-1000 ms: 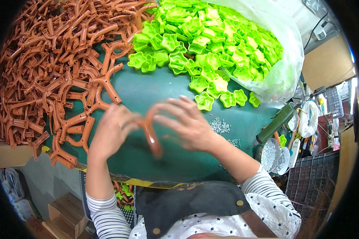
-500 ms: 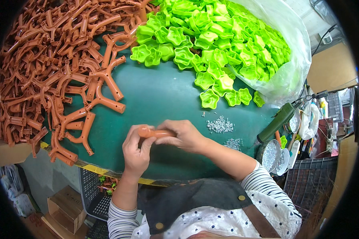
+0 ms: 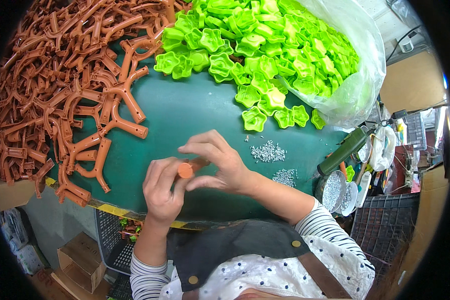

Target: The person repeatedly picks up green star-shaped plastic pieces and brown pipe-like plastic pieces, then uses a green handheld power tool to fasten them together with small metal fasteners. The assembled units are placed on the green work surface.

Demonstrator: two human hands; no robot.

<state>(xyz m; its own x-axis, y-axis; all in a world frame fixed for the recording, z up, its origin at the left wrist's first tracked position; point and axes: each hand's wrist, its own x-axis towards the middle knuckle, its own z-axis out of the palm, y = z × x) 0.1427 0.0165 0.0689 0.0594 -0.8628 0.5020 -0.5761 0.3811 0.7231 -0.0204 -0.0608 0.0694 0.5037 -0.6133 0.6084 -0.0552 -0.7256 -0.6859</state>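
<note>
Near the front of the green table (image 3: 185, 110), my left hand (image 3: 161, 190) is closed round a brown, branch-shaped plastic piece (image 3: 186, 170). One round end of the piece points toward me, and its rest is partly hidden by my fingers. Just to the right, my right hand (image 3: 225, 162) is curved about the piece with thumb and fingers spread apart. I see no grip on the piece by the right hand. Beyond it lie two small heaps of silvery screws or pins (image 3: 268, 152), too small to tell which.
Brown forked pieces (image 3: 45, 100) pile up at the left. Bright green star-shaped cups (image 3: 280, 55) spill from a clear plastic bag (image 3: 370, 75). On the right are a dark green electric screwdriver (image 3: 342, 150) and round metal dishes (image 3: 331, 192). A grey crate (image 3: 107, 235) stands below the table edge.
The brown piece has turned so its round end faces me. My right hand's fingers have spread away from it. The whole view has shifted slightly.
</note>
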